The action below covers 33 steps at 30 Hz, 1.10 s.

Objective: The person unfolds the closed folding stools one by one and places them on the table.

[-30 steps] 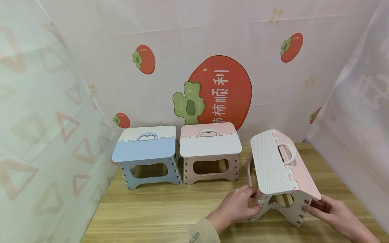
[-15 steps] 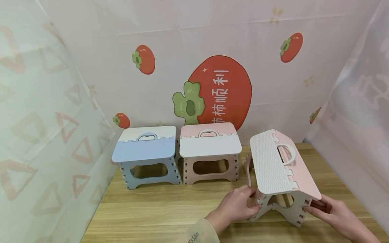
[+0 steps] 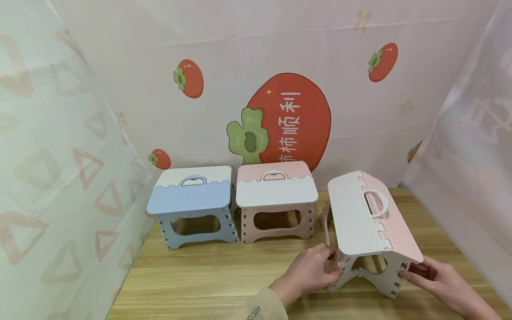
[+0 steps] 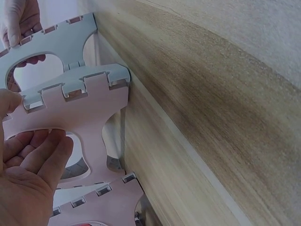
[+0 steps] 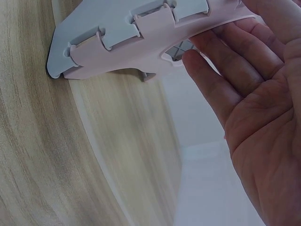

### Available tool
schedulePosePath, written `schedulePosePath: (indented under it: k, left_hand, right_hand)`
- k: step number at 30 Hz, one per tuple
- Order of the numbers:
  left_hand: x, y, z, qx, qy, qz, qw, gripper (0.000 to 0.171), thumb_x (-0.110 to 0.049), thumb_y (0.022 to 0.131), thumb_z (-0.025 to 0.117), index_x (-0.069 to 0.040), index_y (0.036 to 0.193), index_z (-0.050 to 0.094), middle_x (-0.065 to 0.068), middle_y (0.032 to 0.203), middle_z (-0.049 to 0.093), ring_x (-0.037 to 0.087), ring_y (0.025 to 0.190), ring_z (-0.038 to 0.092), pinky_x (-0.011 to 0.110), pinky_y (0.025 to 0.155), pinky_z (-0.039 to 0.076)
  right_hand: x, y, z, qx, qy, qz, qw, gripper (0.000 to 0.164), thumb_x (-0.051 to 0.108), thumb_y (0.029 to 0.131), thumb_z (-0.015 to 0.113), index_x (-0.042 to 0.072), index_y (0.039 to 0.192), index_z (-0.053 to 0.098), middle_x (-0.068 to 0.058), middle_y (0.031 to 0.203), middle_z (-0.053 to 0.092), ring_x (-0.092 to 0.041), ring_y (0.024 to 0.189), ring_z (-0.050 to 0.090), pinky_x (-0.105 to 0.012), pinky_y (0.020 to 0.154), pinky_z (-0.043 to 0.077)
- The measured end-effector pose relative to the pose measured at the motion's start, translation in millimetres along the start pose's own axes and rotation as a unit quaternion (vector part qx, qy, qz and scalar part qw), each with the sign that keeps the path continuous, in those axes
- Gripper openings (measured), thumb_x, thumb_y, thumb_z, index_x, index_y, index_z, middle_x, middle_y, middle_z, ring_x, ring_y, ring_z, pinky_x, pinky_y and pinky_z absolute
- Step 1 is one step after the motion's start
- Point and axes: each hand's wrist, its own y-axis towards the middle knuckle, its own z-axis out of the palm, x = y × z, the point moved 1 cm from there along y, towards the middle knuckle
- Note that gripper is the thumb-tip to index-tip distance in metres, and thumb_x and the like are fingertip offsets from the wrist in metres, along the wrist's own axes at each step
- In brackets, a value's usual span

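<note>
A pink-and-white folding stool (image 3: 356, 218) stands at the right of the table, its two top halves sloping down from a raised middle hinge. A white carry handle (image 3: 387, 202) lies along that hinge. My left hand (image 3: 310, 271) grips the stool's left leg panel; in the left wrist view its fingers reach into the opening of the pink panel (image 4: 84, 113), thumb at the notched edge. On the opposite side my right hand (image 3: 438, 278) holds the right leg panel. The right wrist view has those fingers at the opening of the pink panel (image 5: 117, 54).
A blue-and-white folding stool (image 3: 190, 200) and another pink-and-white one (image 3: 276, 193) stand unfolded, side by side, at the back left and middle. The wood-grain table (image 3: 200, 280) meets a printed cloth backdrop (image 3: 224, 111) behind and at both sides.
The held stool's white half has edged very slightly left. Both hands keep their places on the leg panels.
</note>
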Motion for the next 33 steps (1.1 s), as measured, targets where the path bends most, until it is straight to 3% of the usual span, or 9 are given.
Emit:
schedulePosePath:
  k: [17, 26, 33]
  left_hand:
    - [0.2, -0.4, -2.1, -0.001, -0.005, -0.003, 1.0, 0.027, -0.038, 0.092, 0.074, -0.02, 0.112, 0.07, -0.012, 0.098, 0.064, -0.007, 0.082, 0.056, 0.008, 0.068, 0.046]
    - [-2.3, 0.8, -2.7, -0.002, -0.013, -0.007, 0.9999, 0.027, -0.037, 0.092, 0.074, -0.02, 0.113, 0.07, -0.012, 0.097, 0.064, -0.007, 0.083, 0.056, 0.008, 0.067, 0.045]
    - [-3.0, -0.4, -0.9, -0.009, -0.019, -0.018, 0.9996, 0.025, -0.037, 0.092, 0.074, -0.024, 0.113, 0.069, -0.014, 0.099, 0.065, -0.006, 0.086, 0.06, 0.008, 0.068, 0.047]
  right_hand:
    - [-0.4, 0.3, -1.8, 0.002, 0.017, -0.008, 1.0, 0.037, 0.001, 0.097, 0.067, 0.009, 0.134, 0.062, 0.028, 0.114, 0.067, 0.007, 0.099, 0.066, -0.021, 0.07, 0.061]
    - [-0.4, -0.3, -1.4, -0.005, 0.009, -0.019, 1.0, 0.036, -0.001, 0.097, 0.067, 0.006, 0.131, 0.064, 0.028, 0.114, 0.067, 0.008, 0.099, 0.065, -0.02, 0.069, 0.06]
    - [-1.4, -1.0, 0.3, -0.013, -0.02, -0.026, 0.999, 0.033, 0.0, 0.095, 0.069, -0.004, 0.128, 0.065, 0.025, 0.112, 0.069, 0.007, 0.096, 0.066, -0.019, 0.067, 0.059]
